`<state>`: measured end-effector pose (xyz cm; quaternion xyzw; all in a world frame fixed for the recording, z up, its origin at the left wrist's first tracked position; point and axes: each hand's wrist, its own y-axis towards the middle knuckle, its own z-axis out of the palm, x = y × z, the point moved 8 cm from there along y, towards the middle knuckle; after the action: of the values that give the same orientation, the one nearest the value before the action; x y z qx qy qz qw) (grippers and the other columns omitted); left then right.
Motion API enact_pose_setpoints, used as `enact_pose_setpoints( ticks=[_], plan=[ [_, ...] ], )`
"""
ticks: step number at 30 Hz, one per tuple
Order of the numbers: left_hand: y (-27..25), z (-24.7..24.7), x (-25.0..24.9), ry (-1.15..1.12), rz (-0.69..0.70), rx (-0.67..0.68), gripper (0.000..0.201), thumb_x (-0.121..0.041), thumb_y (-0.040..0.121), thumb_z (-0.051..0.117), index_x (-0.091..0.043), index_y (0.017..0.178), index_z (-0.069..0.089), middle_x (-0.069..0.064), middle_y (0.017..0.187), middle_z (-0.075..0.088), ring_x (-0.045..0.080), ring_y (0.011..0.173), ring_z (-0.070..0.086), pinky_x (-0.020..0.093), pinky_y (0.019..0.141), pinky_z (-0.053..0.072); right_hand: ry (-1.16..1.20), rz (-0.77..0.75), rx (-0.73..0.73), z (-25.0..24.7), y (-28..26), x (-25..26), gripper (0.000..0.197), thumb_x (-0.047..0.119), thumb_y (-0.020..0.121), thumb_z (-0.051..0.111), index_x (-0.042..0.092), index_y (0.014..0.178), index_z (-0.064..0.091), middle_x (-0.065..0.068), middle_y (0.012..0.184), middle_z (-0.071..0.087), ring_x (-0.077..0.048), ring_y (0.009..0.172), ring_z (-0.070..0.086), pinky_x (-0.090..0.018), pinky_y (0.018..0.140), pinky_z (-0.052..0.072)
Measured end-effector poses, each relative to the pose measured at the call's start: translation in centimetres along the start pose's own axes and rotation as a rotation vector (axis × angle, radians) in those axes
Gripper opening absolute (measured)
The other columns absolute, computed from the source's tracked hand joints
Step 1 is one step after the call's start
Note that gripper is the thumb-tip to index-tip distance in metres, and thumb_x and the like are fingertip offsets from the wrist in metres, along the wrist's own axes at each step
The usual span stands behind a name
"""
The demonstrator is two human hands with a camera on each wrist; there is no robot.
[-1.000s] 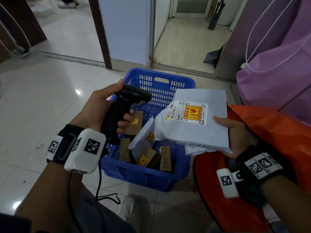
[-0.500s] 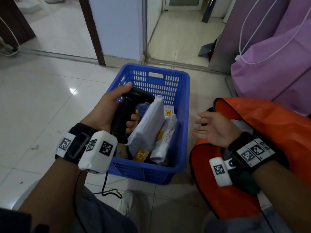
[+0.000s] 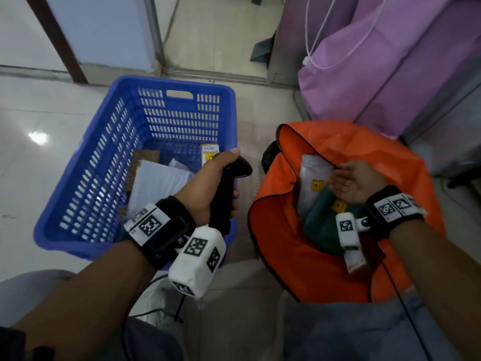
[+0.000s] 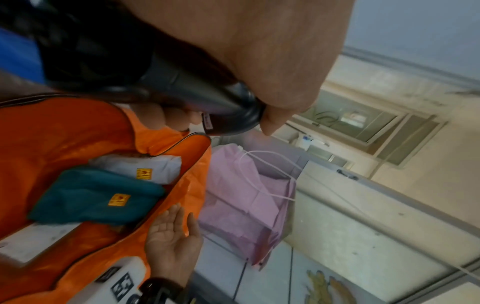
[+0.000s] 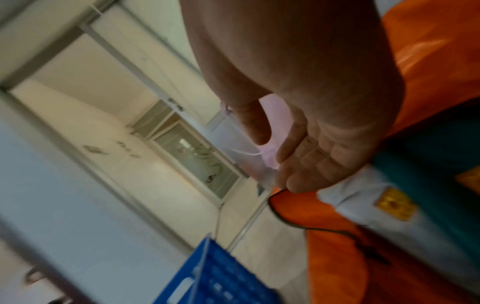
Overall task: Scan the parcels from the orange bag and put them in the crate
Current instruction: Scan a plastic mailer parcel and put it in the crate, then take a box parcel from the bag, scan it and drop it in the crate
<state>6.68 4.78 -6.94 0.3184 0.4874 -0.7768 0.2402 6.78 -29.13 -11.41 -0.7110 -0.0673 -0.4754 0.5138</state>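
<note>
Orange bag [image 3: 325, 256] lies open on the floor beside the blue crate [image 3: 109, 157], which holds white parcels [image 3: 158, 183]. Inside the bag lie a teal parcel [image 4: 96, 195] and a white parcel [image 4: 145, 166]. Over them the right hand [image 3: 356, 183] hovers palm-up, fingers spread. The left hand [image 3: 210, 188] grips the black scanner [image 3: 229, 188] at the crate's rim.

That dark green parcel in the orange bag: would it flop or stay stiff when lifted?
The dark green parcel looks like a soft pouch with rounded, sagging edges, so it would probably bend under its own weight. Its smooth wrap may be a bit slippery. The open right hand hovering above would likely need a full grip.
</note>
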Motion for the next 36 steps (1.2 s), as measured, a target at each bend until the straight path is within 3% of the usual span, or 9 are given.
enact_pose_setpoints(
  ticks=[5, 9, 13, 17, 22, 25, 29, 34, 36],
  plan=[
    [3.0, 3.1, 1.8, 0.025, -0.047, 0.015, 0.052, -0.067, 0.092, 0.059, -0.016, 0.088, 0.068, 0.009, 0.071, 0.047, 0.025, 0.055, 0.049, 0.034, 0.056, 0.042, 0.073, 0.124, -0.149, -6.0, 4.6, -6.3, 0.024, 0.024, 0.099, 0.048, 0.008, 0.082, 0.055, -0.010, 0.088, 0.056, -0.022, 0.078, 0.056, -0.035, 0.069, 0.050],
    [4.8, 3.4, 2.7, 0.092, -0.091, 0.020, 0.059, -0.067, 0.092, 0.060, -0.009, 0.094, 0.069, 0.012, 0.073, 0.050, 0.028, 0.057, 0.051, 0.036, 0.055, 0.044, -0.586, 0.198, -0.230, -10.2, 7.4, -12.1, 0.043, 0.024, 0.097, 0.059, 0.000, 0.132, 0.058, -0.019, 0.125, 0.062, -0.036, 0.113, 0.059, -0.046, 0.099, 0.050],
    [5.9, 2.2, 3.3, 0.094, -0.114, -0.028, 0.063, -0.067, 0.088, 0.064, -0.008, 0.108, 0.071, 0.012, 0.073, 0.055, 0.028, 0.057, 0.053, 0.035, 0.053, 0.045, -1.084, 0.187, -0.303, -15.4, 10.0, -14.2, 0.077, 0.035, 0.087, 0.069, 0.004, 0.152, 0.039, -0.020, 0.156, 0.042, -0.040, 0.138, 0.047, -0.043, 0.111, 0.044],
    [5.9, 1.0, 4.1, 0.092, -0.144, -0.072, 0.078, -0.065, 0.085, 0.064, -0.005, 0.135, 0.066, 0.012, 0.069, 0.055, 0.026, 0.052, 0.053, 0.031, 0.045, 0.047, -0.979, 0.351, -0.273, -18.3, 11.7, -16.0, 0.068, 0.027, 0.093, 0.070, 0.002, 0.150, 0.042, -0.020, 0.153, 0.046, -0.037, 0.134, 0.049, -0.039, 0.108, 0.045],
    [5.5, 0.3, 4.5, 0.116, -0.170, -0.085, 0.072, -0.063, 0.087, 0.061, -0.007, 0.133, 0.068, 0.010, 0.067, 0.053, 0.024, 0.049, 0.050, 0.031, 0.046, 0.045, -0.920, 0.429, -0.196, -19.8, 13.2, -17.6, 0.090, 0.029, 0.086, 0.079, 0.001, 0.156, 0.029, -0.019, 0.156, 0.040, -0.035, 0.139, 0.043, -0.039, 0.116, 0.036],
    [5.5, 0.3, 4.6, 0.127, -0.183, -0.093, 0.075, -0.064, 0.080, 0.065, -0.007, 0.130, 0.070, 0.011, 0.068, 0.054, 0.025, 0.051, 0.050, 0.031, 0.047, 0.045, -0.754, 0.442, -0.194, -19.6, 14.0, -19.8, 0.080, 0.026, 0.088, 0.078, -0.003, 0.150, 0.036, -0.021, 0.131, 0.057, -0.036, 0.120, 0.054, -0.041, 0.098, 0.045],
    [5.5, 0.3, 4.4, 0.116, -0.182, -0.108, 0.080, -0.064, 0.078, 0.068, -0.004, 0.132, 0.068, 0.012, 0.069, 0.055, 0.026, 0.051, 0.052, 0.032, 0.046, 0.046, -0.641, 0.403, -0.194, -18.8, 15.0, -20.9, 0.098, 0.048, 0.091, 0.070, 0.001, 0.160, 0.018, -0.017, 0.166, 0.021, -0.034, 0.151, 0.027, -0.042, 0.123, 0.024],
    [5.1, 0.2, 4.3, 0.105, -0.180, -0.058, 0.068, -0.064, 0.082, 0.065, -0.013, 0.126, 0.074, 0.011, 0.070, 0.053, 0.025, 0.050, 0.051, 0.032, 0.049, 0.045, -0.530, 0.425, -0.260, -22.9, 19.5, -24.5, 0.102, 0.062, 0.074, 0.079, 0.001, 0.148, 0.046, -0.023, 0.149, 0.050, -0.041, 0.130, 0.054, -0.054, 0.109, 0.044],
    [5.0, 0.1, 4.6, 0.100, -0.189, -0.057, 0.069, -0.063, 0.084, 0.065, -0.011, 0.128, 0.072, 0.011, 0.069, 0.052, 0.024, 0.047, 0.050, 0.031, 0.047, 0.044, -0.592, 0.443, -0.221, -22.2, 19.1, -25.0, 0.099, 0.059, 0.081, 0.075, 0.001, 0.152, 0.039, -0.021, 0.157, 0.040, -0.039, 0.137, 0.046, -0.051, 0.114, 0.039]
  ],
)
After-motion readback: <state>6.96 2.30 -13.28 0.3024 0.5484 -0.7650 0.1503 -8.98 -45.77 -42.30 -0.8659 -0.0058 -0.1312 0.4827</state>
